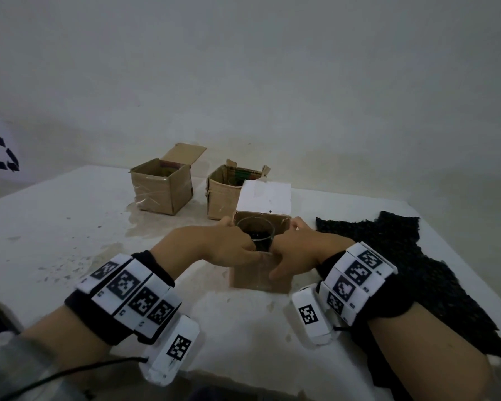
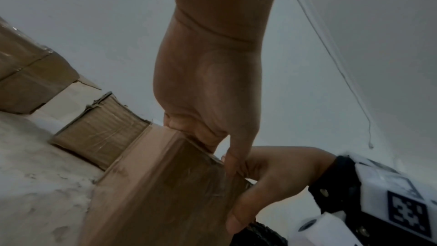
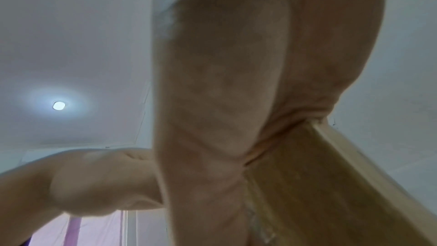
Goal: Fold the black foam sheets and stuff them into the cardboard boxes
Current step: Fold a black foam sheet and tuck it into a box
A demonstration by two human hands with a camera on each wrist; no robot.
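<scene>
both hands meet at the open top of the near cardboard box [image 1: 261, 277]; left hand [image 1: 220, 246] and right hand [image 1: 298, 250] curl over its rim, thumbs outside; folded black foam [image 1: 258, 237] sits inside, between them; spare foam sheet [image 1: 411, 264] lies beyond the right hand.

No words or numbers to read; black recycling arrows sign [image 1: 2, 149] on white sheet at far left; small black plus mark [image 1: 270, 211] on white flap of near box [image 1: 261, 280]; black-and-white square code tags [image 1: 125, 284] on wrist bands.

White table [image 1: 55, 227], stained; recycling sign [image 1: 1, 150] far left; ceiling light [image 3: 58, 105].
</scene>
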